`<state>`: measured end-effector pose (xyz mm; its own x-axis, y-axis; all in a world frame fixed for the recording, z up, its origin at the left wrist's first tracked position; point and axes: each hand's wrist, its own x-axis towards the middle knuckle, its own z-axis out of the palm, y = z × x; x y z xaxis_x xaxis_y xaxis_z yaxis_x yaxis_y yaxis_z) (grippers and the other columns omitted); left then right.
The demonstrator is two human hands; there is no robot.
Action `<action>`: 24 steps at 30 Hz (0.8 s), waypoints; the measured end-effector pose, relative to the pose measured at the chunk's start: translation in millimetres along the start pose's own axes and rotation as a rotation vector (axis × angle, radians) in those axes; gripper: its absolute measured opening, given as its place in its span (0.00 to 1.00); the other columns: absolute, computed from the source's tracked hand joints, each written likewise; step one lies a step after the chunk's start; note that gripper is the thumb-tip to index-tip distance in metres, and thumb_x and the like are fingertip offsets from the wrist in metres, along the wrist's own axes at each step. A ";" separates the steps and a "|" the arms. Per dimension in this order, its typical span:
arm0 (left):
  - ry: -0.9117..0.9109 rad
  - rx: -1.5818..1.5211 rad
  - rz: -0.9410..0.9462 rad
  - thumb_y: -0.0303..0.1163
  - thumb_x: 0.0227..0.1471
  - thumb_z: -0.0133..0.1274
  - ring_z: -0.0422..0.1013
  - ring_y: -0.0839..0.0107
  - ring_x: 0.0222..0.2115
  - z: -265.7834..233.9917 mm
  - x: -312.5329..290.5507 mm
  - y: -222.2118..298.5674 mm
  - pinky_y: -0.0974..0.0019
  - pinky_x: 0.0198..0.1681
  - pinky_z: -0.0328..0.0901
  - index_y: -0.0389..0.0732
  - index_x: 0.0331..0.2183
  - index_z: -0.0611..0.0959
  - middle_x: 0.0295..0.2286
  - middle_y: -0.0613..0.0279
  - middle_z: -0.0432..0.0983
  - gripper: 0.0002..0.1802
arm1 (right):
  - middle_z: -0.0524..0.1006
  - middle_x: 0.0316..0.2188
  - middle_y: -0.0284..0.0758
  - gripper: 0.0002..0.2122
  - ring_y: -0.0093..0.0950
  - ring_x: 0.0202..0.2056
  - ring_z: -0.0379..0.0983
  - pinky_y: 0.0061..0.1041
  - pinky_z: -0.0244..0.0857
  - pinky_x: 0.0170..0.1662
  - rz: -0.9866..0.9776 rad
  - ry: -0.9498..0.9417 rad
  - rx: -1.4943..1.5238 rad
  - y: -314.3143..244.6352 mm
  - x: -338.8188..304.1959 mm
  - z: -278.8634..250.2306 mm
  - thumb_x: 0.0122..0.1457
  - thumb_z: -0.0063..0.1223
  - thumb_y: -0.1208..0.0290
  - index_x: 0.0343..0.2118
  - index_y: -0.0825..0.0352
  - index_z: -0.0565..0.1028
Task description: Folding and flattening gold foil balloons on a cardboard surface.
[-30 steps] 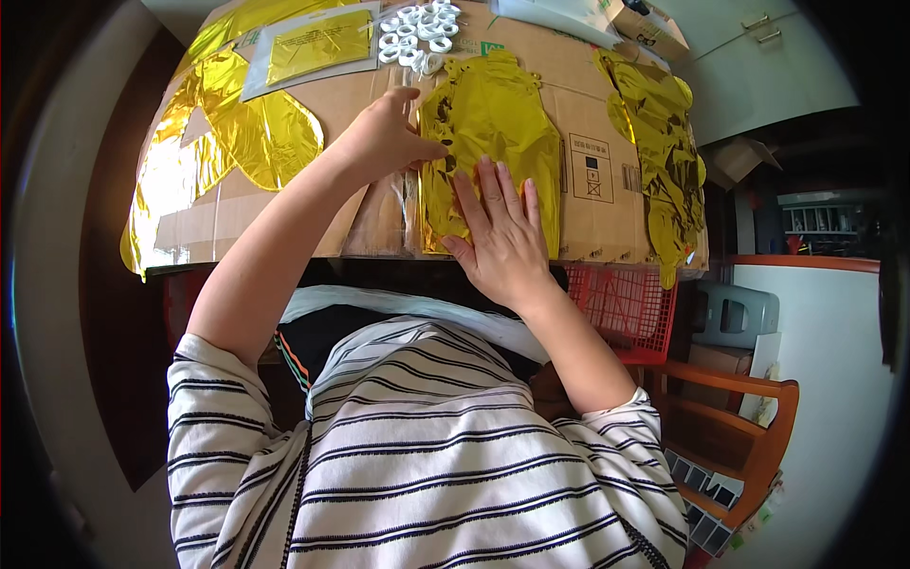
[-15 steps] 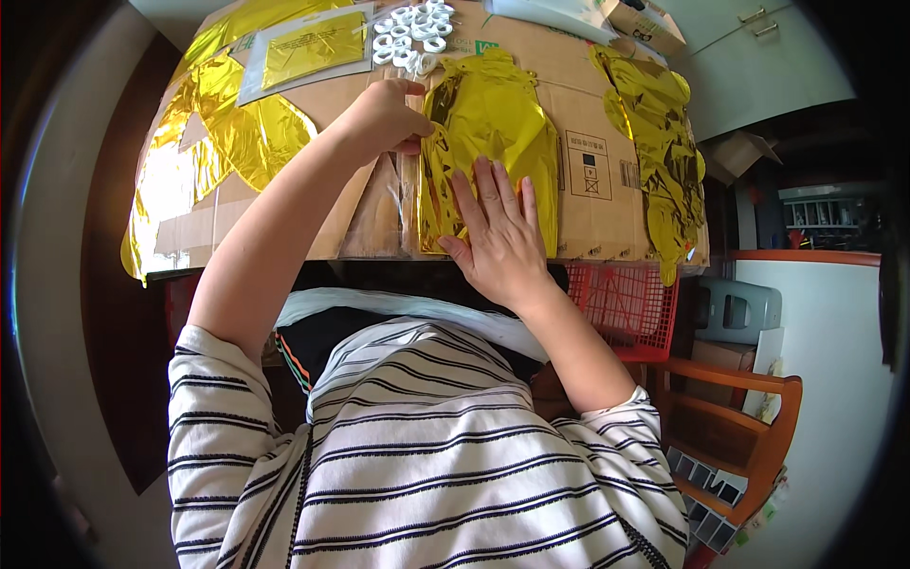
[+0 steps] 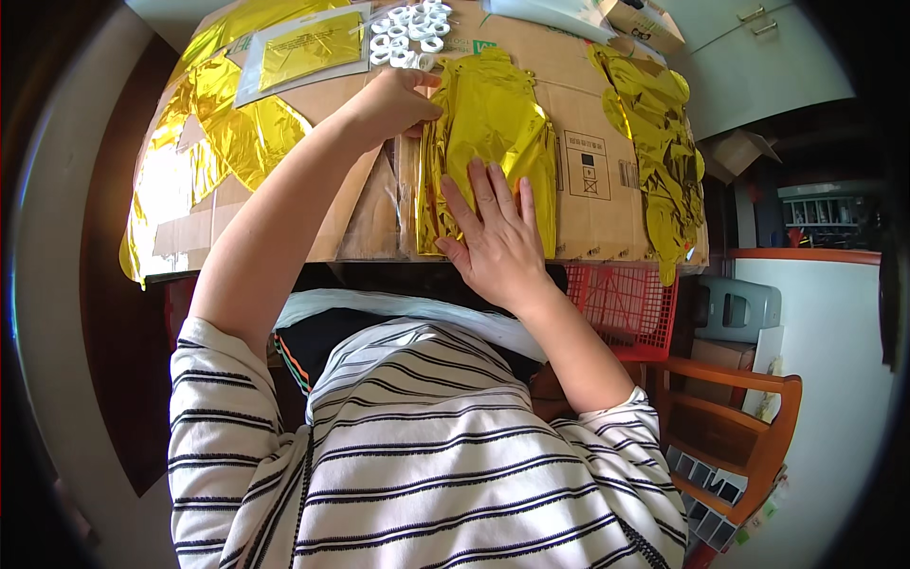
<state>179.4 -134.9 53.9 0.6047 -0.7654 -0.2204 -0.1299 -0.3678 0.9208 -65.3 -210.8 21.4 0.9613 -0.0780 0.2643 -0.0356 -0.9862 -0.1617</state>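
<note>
A flat, folded gold foil balloon (image 3: 493,109) lies lengthwise on a cardboard surface (image 3: 592,232) in front of me. At its upper left edge is my left hand (image 3: 393,102), fingers bent and closed on the foil's margin; the fingertips are partly hidden. My right hand (image 3: 498,232) lies flat on the lower part of the foil, fingers spread and pressing on it. The foil's left side is creased and doubled over, while its middle looks smoother.
Another gold foil piece (image 3: 664,152) lies at the right, and a shiny one (image 3: 251,128) at the left. Near the far edge are a clear packet (image 3: 313,52) with folded gold foil and several white rings (image 3: 403,38). A red basket (image 3: 621,308) and wooden chair (image 3: 730,427) stand at the right.
My left hand has moved slightly up and to the right along the foil's left edge, which is now folded farther inward. My right hand stays nearly in place.
</note>
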 end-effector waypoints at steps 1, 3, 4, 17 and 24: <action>0.017 0.113 0.039 0.30 0.49 0.64 0.77 0.73 0.29 -1.8 0.6 0.8 0.71 0.34 0.73 0.34 0.58 0.72 0.35 0.53 0.81 0.35 | 0.56 0.67 0.51 0.34 0.49 0.67 0.53 0.59 0.40 0.66 0.000 0.002 0.001 0.3 -0.4 0.7 0.61 0.51 0.49 0.68 0.56 0.59; 0.037 0.246 0.077 0.32 0.45 0.66 0.78 0.70 0.31 -6.1 0.4 3.3 0.68 0.36 0.73 0.35 0.57 0.75 0.36 0.51 0.82 0.36 | 0.56 0.67 0.51 0.34 0.49 0.67 0.53 0.59 0.40 0.66 0.001 0.006 -0.003 0.7 0.0 1.3 0.61 0.51 0.49 0.68 0.56 0.59; 0.041 0.267 0.075 0.34 0.42 0.68 0.79 0.67 0.34 -8.7 -0.3 5.1 0.65 0.39 0.73 0.35 0.55 0.76 0.37 0.49 0.82 0.38 | 0.56 0.67 0.51 0.34 0.49 0.67 0.53 0.59 0.41 0.66 0.000 0.009 -0.005 0.7 0.2 1.5 0.61 0.51 0.49 0.68 0.56 0.59; 0.090 0.515 0.036 0.35 0.38 0.68 0.81 0.63 0.29 -6.2 -8.6 23.0 0.66 0.38 0.75 0.30 0.49 0.79 0.30 0.49 0.83 0.35 | 0.57 0.67 0.51 0.34 0.50 0.67 0.52 0.59 0.39 0.66 0.003 0.009 0.011 1.0 -0.1 0.7 0.61 0.51 0.50 0.68 0.56 0.59; 0.097 0.328 -0.003 0.36 0.39 0.69 0.81 0.68 0.27 -8.7 0.2 6.3 0.67 0.36 0.75 0.31 0.51 0.78 0.26 0.52 0.83 0.36 | 0.56 0.67 0.50 0.33 0.50 0.67 0.51 0.59 0.39 0.67 0.000 0.010 0.016 1.2 -0.7 2.2 0.61 0.52 0.50 0.68 0.56 0.60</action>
<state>185.6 -132.7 62.4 0.6751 -0.7162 -0.1770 -0.3646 -0.5325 0.7638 -65.4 -211.6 18.9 0.9586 -0.0790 0.2734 -0.0305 -0.9837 -0.1772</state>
